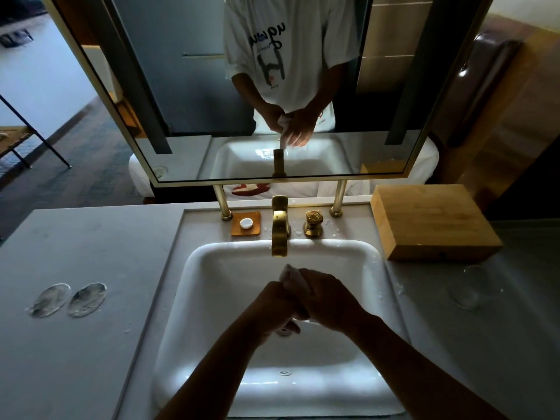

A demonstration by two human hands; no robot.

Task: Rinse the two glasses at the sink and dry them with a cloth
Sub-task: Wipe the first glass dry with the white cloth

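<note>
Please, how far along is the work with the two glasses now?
One clear drinking glass stands on the grey counter right of the white sink, apparently finished. In hand: left hand and right hand hold a white cloth over the basin, probably around the second glass, which is mostly hidden. Left: finishing that one and setting it down.
</note>
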